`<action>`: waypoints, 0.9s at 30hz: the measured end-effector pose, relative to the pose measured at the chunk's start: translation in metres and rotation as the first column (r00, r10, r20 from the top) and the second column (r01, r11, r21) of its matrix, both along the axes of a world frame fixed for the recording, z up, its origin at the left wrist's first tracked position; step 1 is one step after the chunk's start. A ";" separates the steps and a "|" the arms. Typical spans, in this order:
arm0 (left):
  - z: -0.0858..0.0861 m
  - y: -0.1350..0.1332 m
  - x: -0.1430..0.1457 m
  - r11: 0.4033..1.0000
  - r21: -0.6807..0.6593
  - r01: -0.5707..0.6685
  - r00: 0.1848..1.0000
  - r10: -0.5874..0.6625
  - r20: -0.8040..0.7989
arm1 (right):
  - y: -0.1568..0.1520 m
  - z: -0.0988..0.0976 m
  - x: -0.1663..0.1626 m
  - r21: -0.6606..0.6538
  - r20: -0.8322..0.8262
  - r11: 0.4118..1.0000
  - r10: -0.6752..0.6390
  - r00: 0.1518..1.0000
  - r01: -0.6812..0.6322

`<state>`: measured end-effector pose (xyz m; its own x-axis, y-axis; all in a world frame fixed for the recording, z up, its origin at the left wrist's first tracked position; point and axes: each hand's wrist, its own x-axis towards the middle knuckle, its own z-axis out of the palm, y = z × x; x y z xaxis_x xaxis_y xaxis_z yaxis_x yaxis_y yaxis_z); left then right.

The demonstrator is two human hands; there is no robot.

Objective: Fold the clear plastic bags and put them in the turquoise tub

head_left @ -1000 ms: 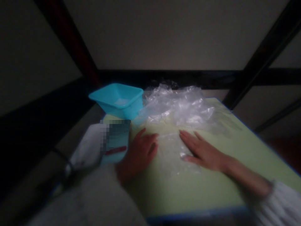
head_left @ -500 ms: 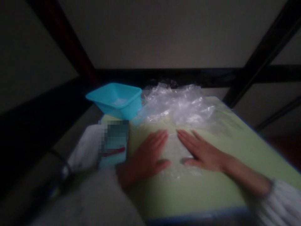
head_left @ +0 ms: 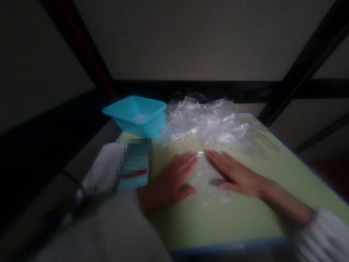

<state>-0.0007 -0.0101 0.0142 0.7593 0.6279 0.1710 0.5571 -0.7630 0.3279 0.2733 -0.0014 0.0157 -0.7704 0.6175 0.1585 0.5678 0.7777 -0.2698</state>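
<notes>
A clear plastic bag (head_left: 205,182) lies flat on the pale yellow-green tabletop (head_left: 218,225). My left hand (head_left: 174,180) rests on its left side, palm down with the fingers stretched out and the thumb apart. Across from it, my right hand (head_left: 237,176) lies on the bag's right side, also flat, its fingertips pointing toward the left hand's. Neither hand grips anything. Just beyond the fingertips sits a loose heap of crumpled clear plastic bags (head_left: 209,123).
A turquoise plastic basin (head_left: 151,123) with something whitish inside stands at the back left. Nearer, a partly blurred-out flat item with a red strip (head_left: 135,174) lies by the table's left edge, beside white cloth or plastic (head_left: 102,169). Dark bars (head_left: 191,89) run behind the table.
My right hand has slid slightly outward and its thumb has moved right. The left hand stays nearly where it was. The whole view has shifted a little.
</notes>
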 end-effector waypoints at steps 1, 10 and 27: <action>0.001 -0.002 -0.001 1.000 -0.016 0.019 0.997 -0.018 0.070 | 0.000 0.004 0.001 0.013 -0.047 0.999 0.032 0.998 -0.032; -0.004 0.002 -0.002 0.858 -0.468 -0.213 0.826 0.414 0.383 | -0.005 0.024 0.013 0.399 0.007 0.900 0.188 0.982 -0.175; -0.005 0.008 -0.001 0.815 -0.525 -0.244 0.818 0.464 0.341 | -0.021 0.018 0.009 0.375 0.144 0.901 0.178 0.973 -0.220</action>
